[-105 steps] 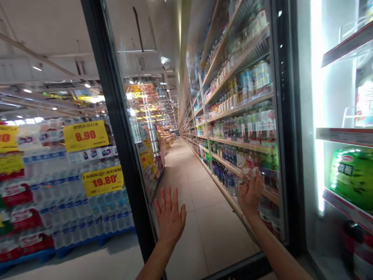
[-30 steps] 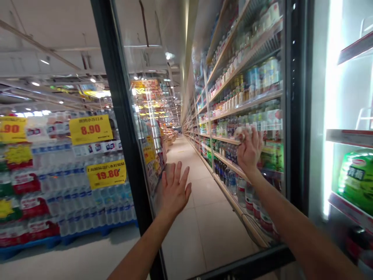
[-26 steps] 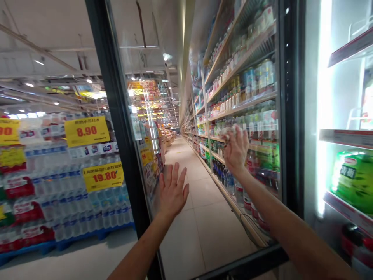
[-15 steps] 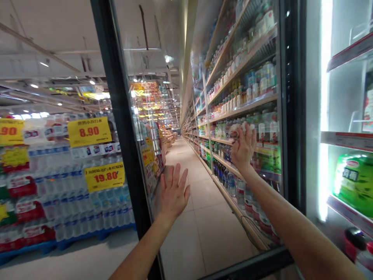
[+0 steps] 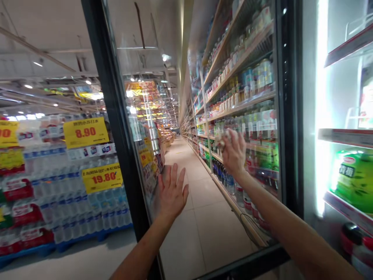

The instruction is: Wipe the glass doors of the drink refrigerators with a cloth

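A glass door with a dark frame stands open in front of me. My left hand lies on the pane low and left of the middle, its fingers spread and nothing in it. Higher up and to the right, my right hand presses a crumpled whitish cloth against the glass. The fingers are bent over the cloth and slightly blurred, and part of it is hidden beneath them. Shelves of bottles show in the glass behind both hands.
Stacked packs of bottled water with yellow price signs stand on blue pallets at left. To the right is a lit cooler with shelves, a green pack and dark-capped bottles.
My right hand has slid left and slightly down across the glass with the cloth. My left hand has stayed in nearly the same place on the pane, and the view has shifted slightly.
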The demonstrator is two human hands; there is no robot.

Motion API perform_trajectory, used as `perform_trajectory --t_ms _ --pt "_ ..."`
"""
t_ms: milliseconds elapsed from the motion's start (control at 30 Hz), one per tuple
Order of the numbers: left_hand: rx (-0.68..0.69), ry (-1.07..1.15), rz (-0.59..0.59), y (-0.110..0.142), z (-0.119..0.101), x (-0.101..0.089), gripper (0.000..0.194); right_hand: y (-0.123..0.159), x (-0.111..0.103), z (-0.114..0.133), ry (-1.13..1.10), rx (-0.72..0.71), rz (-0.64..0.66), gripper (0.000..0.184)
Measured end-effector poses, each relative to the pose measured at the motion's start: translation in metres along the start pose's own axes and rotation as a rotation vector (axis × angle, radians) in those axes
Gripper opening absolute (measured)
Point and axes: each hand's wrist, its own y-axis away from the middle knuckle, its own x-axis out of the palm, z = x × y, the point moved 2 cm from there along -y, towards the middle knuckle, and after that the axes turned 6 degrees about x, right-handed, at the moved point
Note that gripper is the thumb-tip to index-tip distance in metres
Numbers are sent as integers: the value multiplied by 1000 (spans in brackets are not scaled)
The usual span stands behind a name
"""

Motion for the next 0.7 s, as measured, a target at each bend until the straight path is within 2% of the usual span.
perform_trajectory --t_ms 67,100,133,167,267,300,333,367,467,500,533,567,633,700 --pt "-4 1 4 0 0 0 51 15 -3 11 -51 -329 195 48" --pt "-3 2 8 0 1 0 52 19 -5 7 -62 -428 256 48" --pt "-3 3 12 0 1 0 52 20 -6 -2 -57 -437 263 48" --pt "-2 4 17 0 0 0 53 17 -7 -15 -38 -347 209 48" --pt "-11 4 22 0 0 0 53 2 -8 -45 35 190 -108 50" --pt "-15 4 22 0 -1 0 52 -1 -6 -44 39 284 -153 51" --pt "-18 4 19 0 -1 0 52 -3 -4 -36 29 291 -142 51" --pt "-17 3 15 0 -1 0 52 -3 -2 -23 7 219 -74 50" --pt "-8 -8 12 0 -1 0 52 4 1 15 -83 -218 236 46" --pt "-5 -11 14 1 -1 0 52 4 1 18 -95 -307 293 46" --pt "-3 -12 16 1 -1 0 52 1 1 14 -91 -320 306 46" --pt "-1 -11 18 1 -1 0 52 -5 1 6 -73 -250 271 46" --pt "-3 -5 19 1 -2 0 52 -23 2 -17 -20 71 85 49" --pt "-10 -4 17 1 -2 1 52 -39 5 -25 5 346 -88 52"
